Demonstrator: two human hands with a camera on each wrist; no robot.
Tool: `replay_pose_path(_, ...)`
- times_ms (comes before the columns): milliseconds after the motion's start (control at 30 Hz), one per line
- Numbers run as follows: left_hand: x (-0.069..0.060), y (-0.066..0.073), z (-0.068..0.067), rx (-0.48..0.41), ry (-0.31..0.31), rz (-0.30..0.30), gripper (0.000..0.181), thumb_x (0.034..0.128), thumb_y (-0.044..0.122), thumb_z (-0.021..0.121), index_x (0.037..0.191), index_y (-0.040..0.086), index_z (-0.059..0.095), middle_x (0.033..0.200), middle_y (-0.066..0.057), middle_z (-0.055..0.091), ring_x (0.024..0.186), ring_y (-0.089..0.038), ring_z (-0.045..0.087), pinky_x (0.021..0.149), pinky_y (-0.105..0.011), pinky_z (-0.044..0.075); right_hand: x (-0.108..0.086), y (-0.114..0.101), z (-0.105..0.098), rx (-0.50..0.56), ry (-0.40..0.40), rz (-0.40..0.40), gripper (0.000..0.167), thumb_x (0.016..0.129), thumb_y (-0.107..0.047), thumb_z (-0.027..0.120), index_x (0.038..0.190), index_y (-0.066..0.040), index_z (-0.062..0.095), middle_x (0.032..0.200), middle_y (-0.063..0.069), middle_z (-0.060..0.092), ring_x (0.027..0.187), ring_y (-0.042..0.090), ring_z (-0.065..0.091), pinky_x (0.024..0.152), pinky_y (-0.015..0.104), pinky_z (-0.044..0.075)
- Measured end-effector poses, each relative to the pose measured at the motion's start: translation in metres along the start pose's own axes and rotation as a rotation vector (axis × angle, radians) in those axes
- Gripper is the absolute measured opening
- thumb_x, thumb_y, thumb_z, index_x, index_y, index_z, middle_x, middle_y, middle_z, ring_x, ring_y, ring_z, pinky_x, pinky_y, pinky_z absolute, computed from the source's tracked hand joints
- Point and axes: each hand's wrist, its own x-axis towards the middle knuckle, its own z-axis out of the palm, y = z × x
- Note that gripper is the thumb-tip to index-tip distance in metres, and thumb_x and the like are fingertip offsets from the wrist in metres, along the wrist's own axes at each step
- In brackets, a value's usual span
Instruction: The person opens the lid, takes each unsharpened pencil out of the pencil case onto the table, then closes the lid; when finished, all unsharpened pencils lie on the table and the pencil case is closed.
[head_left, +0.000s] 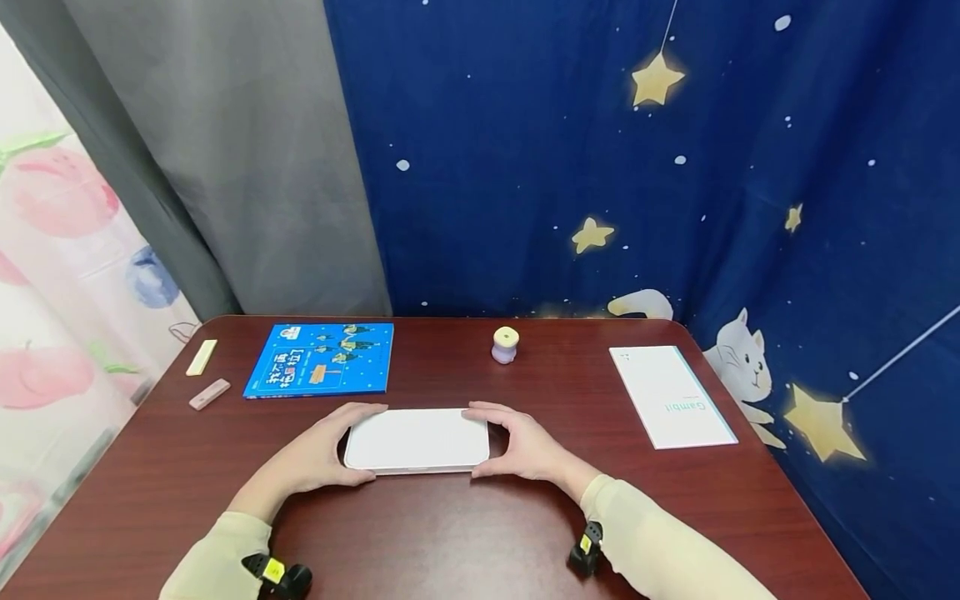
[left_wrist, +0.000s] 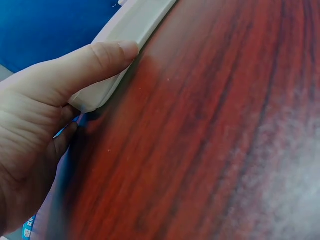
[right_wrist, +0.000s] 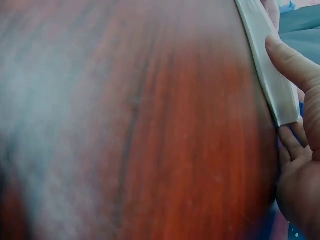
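Far left of the frame, on the table (head_left: pixel 420 537), a yellow strip (head_left: pixel 201 357) lay above a pink stick (head_left: pixel 209 394), the two apart. Right of these, upper left of the table, was a blue book (head_left: pixel 318 360). Below the book's right part, the left hand (head_left: pixel 322 450) gripped the left end of a white box (head_left: pixel 417 440), thumb along the near edge, fingers at the far edge, spread only as wide as the box. The box was just below the centre of the frame, its long axis running left to right, directly between the palms: rightward from the left hand, leftward from the right. Neither hand was clearly nearer; each had one short end. Could not tell whether its underside touched the table. Above its right end, well apart, stood a spool (head_left: pixel 506 344). The right hand (head_left: pixel 525 446) mirrored the left, thumb near, fingers far, gripping the right end, spread equally wide. Farther right lay a white booklet (head_left: pixel 673 397), touched by neither hand.
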Motion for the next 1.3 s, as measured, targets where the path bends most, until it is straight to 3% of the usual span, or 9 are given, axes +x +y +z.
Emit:
replay_pose_path(600,-0.001,0.001,0.000,-0.003,0.003,-0.009,0.098,0.0732,0.064,0.089,0.155,0.030,0.047,0.151,0.008,0.050,0.130,-0.015,0.050,0.104,-0.050,0.049,0.004,0.005,0.001,-0.029,0.037,0.028,0.076,0.072,-0.033,0.098,0.141,-0.023,0.068,0.150,0.001,0.060,0.140,0.010,0.052,0.116,0.034,0.041)
replay_pose_path(933,-0.003,0.001,0.001,0.008,0.001,-0.009,0.100,0.0739,0.067,0.086,0.157,0.028,0.047,0.153,0.009,0.048,0.132,-0.016,0.050,0.105,-0.052,0.050,0.007,0.002,-0.004,-0.060,0.021,0.042,0.075,0.070,-0.039,0.099,0.137,-0.023,0.071,0.143,-0.008,0.064,0.136,0.004,0.054,0.113,0.032,0.044)
replay_pose_path(1300,-0.004,0.000,0.002,-0.003,0.002,-0.011,0.100,0.0743,0.067,0.086,0.158,0.028,0.047,0.153,0.009,0.048,0.133,-0.017,0.050,0.105,-0.052,0.050,0.010,0.000,-0.007,-0.074,0.002,0.058,0.075,0.068,-0.044,0.098,0.136,-0.027,0.072,0.142,-0.007,0.065,0.135,0.002,0.054,0.112,0.032,0.045)
